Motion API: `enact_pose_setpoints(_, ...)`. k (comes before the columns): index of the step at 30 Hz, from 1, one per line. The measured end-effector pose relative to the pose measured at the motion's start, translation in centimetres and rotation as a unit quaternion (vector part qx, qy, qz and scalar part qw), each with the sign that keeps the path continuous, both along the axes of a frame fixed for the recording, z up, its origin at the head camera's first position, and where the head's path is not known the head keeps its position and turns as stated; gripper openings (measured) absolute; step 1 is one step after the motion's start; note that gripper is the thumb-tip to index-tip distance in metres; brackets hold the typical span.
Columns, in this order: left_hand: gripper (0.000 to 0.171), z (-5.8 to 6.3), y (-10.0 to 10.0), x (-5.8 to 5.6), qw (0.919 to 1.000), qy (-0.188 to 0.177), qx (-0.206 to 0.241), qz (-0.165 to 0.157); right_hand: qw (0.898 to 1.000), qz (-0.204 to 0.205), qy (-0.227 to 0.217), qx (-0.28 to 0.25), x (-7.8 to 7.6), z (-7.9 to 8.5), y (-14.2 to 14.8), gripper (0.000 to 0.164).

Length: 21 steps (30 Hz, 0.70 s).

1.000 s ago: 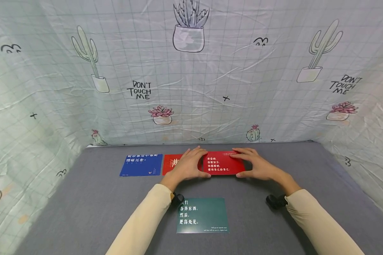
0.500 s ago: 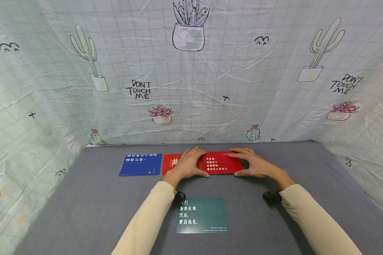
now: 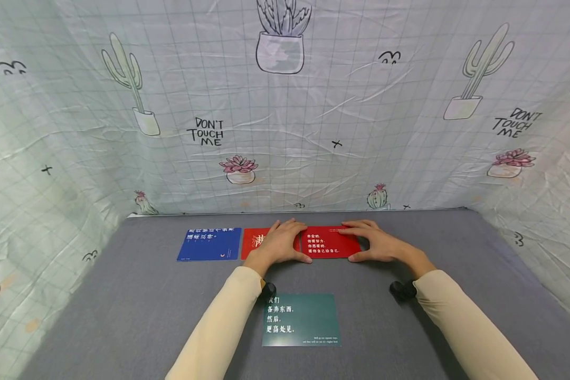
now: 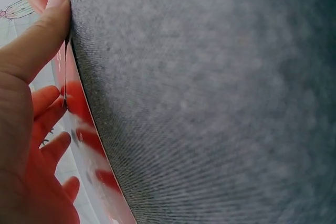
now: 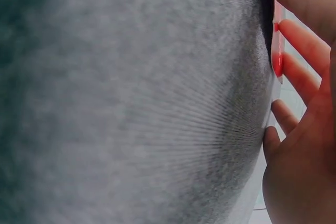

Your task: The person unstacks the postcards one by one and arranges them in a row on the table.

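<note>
A dark red card with white lettering lies at the back of the table, between both hands. My left hand holds its left end, the thumb at the near corner and fingertips at the far corner. At the right end, my right hand holds the card the same way, thumb near and fingers far. Under the left hand, partly covered, lies a brighter red card whose right edge meets the dark red card. Left of it is a blue card. The right wrist view shows fingertips touching the red card.
A dark green card with white lettering lies nearer on the grey tabletop, beside the left wrist. A cactus-printed cloth hangs behind the table's back edge and along both sides.
Both hands and the dark red card have shifted slightly left, and the card's left edge now meets the brighter red one. Between the last two frames the hands hardly move.
</note>
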<state>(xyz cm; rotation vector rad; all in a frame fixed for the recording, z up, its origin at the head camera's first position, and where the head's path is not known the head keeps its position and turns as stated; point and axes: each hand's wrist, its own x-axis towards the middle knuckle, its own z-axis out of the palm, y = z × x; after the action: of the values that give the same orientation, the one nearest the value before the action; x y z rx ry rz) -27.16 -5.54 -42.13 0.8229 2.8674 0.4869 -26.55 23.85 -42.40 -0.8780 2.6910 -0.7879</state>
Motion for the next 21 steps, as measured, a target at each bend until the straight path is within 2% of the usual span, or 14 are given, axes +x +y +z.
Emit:
enact_pose_setpoints(7, 0.086, 0.11, 0.01, 0.12, 1.0000, 0.001, 0.003, 0.001, 1.000, 0.000, -0.015, 0.012, -0.09, 0.24, -0.07, 0.073)
enact_pose_setpoints(21, 0.082, 0.13, 0.19, 0.27, 0.9999, -0.009, 0.005, -0.005, 1.000, 0.002, -0.005, 0.005, -0.14, -0.15, 0.15, 0.073)
